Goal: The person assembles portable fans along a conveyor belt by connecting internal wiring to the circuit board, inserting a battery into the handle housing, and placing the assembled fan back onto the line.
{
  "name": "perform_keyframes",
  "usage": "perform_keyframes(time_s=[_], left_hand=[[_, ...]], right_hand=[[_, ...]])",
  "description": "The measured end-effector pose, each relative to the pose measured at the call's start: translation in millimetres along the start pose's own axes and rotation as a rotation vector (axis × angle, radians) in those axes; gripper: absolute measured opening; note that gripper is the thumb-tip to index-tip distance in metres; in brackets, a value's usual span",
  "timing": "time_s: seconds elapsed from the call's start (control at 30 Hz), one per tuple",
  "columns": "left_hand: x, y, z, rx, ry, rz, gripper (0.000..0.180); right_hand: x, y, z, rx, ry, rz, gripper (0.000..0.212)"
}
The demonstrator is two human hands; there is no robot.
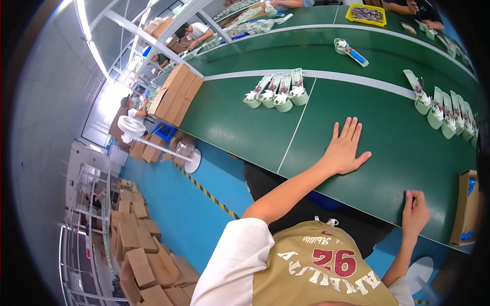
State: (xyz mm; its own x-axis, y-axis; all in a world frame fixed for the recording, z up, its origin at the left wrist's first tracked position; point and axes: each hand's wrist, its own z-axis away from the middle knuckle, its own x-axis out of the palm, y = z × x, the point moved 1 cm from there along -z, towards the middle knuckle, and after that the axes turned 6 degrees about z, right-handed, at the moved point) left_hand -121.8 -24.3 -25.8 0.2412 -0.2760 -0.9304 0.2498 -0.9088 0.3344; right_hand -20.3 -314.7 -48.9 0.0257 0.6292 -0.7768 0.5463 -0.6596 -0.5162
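My left hand (345,148) lies palm down on the green tabletop (265,137), fingers stretched out and nothing in it. Closer to the table's front edge, on the right, my right hand (415,211) rests with its fingers curled in; whether it holds something small is hidden. Beyond my left hand stand several pale green handheld-fan halves (282,102) with white blades, side by side. Another row of similar fan halves (449,125), with thin wires showing, is at the right. Neither hand touches them.
A cardboard box (465,209) with blue pieces sits at the right table end. One fan half with a blue battery (352,52) lies on the green belt behind a pale rail. Farther back are a yellow tray (366,15) and co-workers. Stacked cartons (176,94) stand left.
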Motion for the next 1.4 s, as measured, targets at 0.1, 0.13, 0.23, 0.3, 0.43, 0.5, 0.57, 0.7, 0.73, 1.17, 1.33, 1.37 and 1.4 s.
perform_keyframes(time_s=[0.1, 0.13, 0.23, 0.3, 0.43, 0.5, 0.57, 0.7, 0.73, 1.17, 1.33, 1.37, 1.4], left_hand=[[2.8, -3.5, 2.7, 0.014, 0.023, 0.010, 0.090], [7.5, -0.6, 0.3, 0.033, 0.042, 0.013, 0.090], [3.6, 8.3, -3.4, 0.063, 0.044, 0.013, 0.088], [10.9, -4.1, 0.8, 0.040, 0.141, -0.037, 0.087], [12.1, -6.8, 5.2, 0.066, 0.212, -0.009, 0.084], [8.6, -0.3, 8.8, 0.049, 0.169, 0.026, 0.083], [7.8, -5.3, 12.7, 0.069, 0.172, 0.044, 0.081], [13.9, 0.0, 8.6, 0.096, 0.197, 0.060, 0.080], [12.6, -2.0, 9.4, 0.091, 0.192, 0.058, 0.080], [0.2, 3.4, 17.1, 0.210, 0.336, 0.696, 0.089], [-11.2, -9.7, 20.2, 0.117, 0.310, 0.702, 0.072], [-15.0, -12.7, 19.3, 0.098, 0.299, 0.697, 0.072], [-19.4, -17.3, 17.6, 0.146, 0.244, 0.685, 0.071]], right_hand=[[0.4, 0.6, 0.4, 0.006, -0.009, 0.013, 0.020], [-2.4, 3.7, 3.2, 0.040, 0.006, 0.021, 0.023], [-9.2, -4.2, 1.6, -0.037, 0.097, 0.065, 0.030], [1.6, -8.0, -10.2, -0.031, -0.070, 0.254, 0.036], [9.1, -50.2, -63.8, -0.211, -0.218, 0.042, 0.034], [12.0, -76.6, -104.1, -0.315, -0.028, 0.001, 0.028], [34.3, -81.9, -162.3, -0.518, 0.289, 0.154, 0.019], [76.4, -26.8, -245.9, -0.429, 0.383, 0.562, 0.046], [79.8, -30.9, -247.2, -0.369, 0.286, 0.526, 0.047], [41.8, -169.3, -82.1, -0.252, -0.215, -0.281, 0.028], [8.0, -166.2, -87.0, -0.188, -0.170, -0.340, 0.021], [5.6, -153.0, -96.5, -0.143, -0.210, -0.312, 0.020], [10.4, -139.5, -106.2, -0.109, -0.231, -0.345, 0.020]])
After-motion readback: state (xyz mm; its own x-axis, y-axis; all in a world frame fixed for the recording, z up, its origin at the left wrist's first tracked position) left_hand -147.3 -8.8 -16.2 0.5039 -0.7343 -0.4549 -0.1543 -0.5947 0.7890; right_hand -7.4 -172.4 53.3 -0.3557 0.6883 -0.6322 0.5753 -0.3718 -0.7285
